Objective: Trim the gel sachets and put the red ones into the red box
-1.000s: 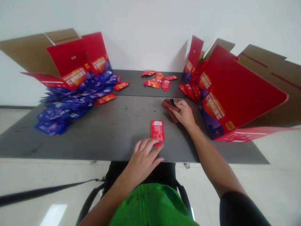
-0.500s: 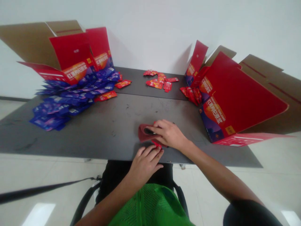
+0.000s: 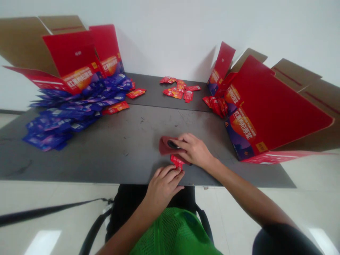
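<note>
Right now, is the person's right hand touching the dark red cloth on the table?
Touching: the head view shows the right hand with its fingers lying across the dark red cloth.

We record a dark grey table (image 3: pixel 127 156) with violet-blue sachets (image 3: pixel 66 120) at left, orange-red sachets (image 3: pixel 177 91) at the far edge, a maroon cloth (image 3: pixel 166 146) mid-table, and red cartons (image 3: pixel 276 106) banded orange and purple at right.

Left hand (image 3: pixel 164 187) palm down, fingers curled, right hand (image 3: pixel 195 150) just ahead, arm angled inward
</note>
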`<state>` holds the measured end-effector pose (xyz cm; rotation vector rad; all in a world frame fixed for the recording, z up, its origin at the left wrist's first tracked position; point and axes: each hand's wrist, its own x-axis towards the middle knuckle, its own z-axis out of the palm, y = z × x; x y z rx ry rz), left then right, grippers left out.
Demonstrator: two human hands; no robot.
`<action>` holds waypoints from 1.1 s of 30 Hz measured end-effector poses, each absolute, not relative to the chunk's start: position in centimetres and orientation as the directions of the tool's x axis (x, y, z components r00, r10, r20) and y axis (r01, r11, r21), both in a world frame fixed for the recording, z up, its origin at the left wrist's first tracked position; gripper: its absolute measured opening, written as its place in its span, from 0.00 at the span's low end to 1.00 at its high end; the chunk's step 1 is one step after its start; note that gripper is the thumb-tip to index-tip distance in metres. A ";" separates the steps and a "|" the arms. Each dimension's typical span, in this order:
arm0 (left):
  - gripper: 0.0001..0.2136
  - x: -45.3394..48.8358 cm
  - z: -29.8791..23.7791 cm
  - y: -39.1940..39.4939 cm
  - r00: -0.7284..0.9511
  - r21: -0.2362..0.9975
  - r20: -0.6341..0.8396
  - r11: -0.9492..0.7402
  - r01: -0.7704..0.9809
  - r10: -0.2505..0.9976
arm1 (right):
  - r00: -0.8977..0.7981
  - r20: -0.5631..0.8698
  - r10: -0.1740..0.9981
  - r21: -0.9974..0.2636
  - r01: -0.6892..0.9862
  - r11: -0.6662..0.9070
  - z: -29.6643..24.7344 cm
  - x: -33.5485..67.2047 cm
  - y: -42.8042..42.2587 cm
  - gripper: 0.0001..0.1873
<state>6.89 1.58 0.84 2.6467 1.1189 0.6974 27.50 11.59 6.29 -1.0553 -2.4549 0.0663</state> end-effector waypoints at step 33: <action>0.22 6.9 1.0 1.8 0.604 0.338 0.318 -0.682 0.649 0.731 | -0.663 0.359 0.657 -0.251 0.610 0.752 5.3 26.3 8.9 0.19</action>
